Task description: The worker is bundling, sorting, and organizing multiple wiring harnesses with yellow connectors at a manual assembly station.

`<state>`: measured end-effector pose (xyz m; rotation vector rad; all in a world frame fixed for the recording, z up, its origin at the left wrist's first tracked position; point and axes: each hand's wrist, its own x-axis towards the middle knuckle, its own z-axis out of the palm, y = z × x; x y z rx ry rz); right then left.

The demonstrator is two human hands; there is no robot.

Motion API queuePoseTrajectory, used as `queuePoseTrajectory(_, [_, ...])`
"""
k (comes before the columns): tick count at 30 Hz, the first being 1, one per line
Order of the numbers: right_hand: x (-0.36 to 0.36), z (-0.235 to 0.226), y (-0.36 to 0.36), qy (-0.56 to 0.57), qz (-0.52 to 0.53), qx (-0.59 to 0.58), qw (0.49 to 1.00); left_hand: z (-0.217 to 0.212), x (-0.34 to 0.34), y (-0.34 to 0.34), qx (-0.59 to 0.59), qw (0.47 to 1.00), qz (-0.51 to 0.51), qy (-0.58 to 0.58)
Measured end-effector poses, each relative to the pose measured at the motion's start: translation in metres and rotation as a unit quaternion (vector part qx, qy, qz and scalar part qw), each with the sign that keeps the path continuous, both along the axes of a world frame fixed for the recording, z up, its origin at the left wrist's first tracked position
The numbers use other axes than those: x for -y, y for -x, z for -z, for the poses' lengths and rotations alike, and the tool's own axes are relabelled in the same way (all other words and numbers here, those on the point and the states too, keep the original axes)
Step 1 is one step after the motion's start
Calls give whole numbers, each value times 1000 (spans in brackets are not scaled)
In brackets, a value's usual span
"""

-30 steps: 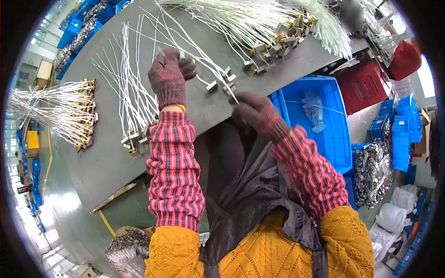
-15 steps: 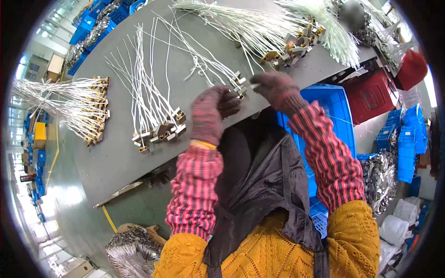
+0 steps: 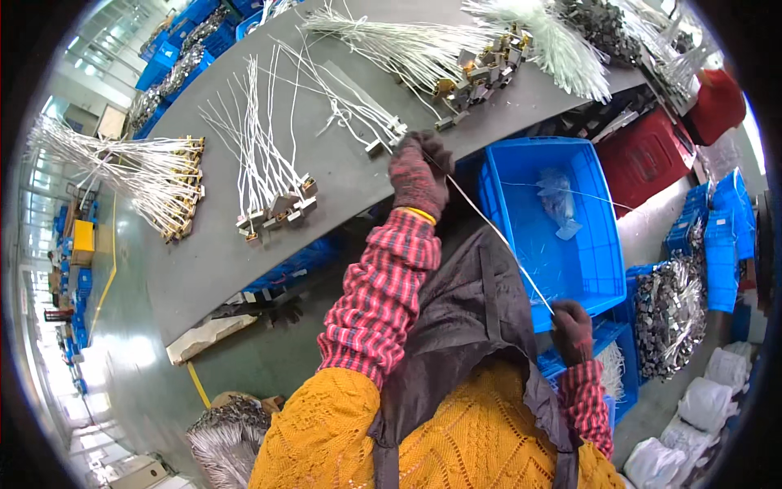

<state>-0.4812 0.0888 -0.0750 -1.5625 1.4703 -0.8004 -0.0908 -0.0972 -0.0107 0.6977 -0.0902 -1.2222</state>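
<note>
A white wire [image 3: 497, 231] runs taut on a slant between my two gloved hands. My left hand [image 3: 422, 173], over the table's near edge, is closed on its upper end; whatever sits at that end is hidden by the glove. Lower and to the right, my right hand [image 3: 573, 331] grips the other end in a fist, beside the blue crate. Just beyond my left hand lie a few white wires [image 3: 358, 110] with small block-shaped ends. To their left is a loose group of similar wires [image 3: 262, 138], with block ends toward me.
The grey table [image 3: 183, 269] carries a tied wire bundle [image 3: 114, 163] at left and a larger one [image 3: 391, 49] at the back. A blue crate [image 3: 607, 236] with clear plastic inside stands at right, beside a red container [image 3: 652, 151]. More filled crates stand beyond.
My right hand has swung from the table down and right, past the blue crate, drawing a wire out straight. My left hand has moved right and now holds the wire's upper end.
</note>
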Motion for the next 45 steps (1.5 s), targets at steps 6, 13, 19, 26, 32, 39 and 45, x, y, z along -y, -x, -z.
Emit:
queuePoseTrajectory(6, [-71,23,104,-262,203,106,938,-36,-1,-34,2,996,-87,4])
queuePoseTrajectory(13, [-89,46,123,-218,247,153,932,-57,-9,-55,36,994,-104,-2])
queuePoseTrajectory(19, [-95,49,123,-237,265,168,919,-60,-17,-57,65,991,-121,-5])
queuePoseTrajectory(26, [-72,36,80,-296,234,165,912,-47,-23,-45,98,992,-73,36])
queuePoseTrajectory(32, [-70,49,87,-268,209,183,922,-48,-23,-72,67,988,-133,34])
queuePoseTrajectory(39, [-80,52,93,-261,236,180,919,-44,-26,-84,51,984,-165,51])
queuePoseTrajectory(45, [-87,57,100,-239,224,181,927,-49,-26,-80,49,984,-164,40])
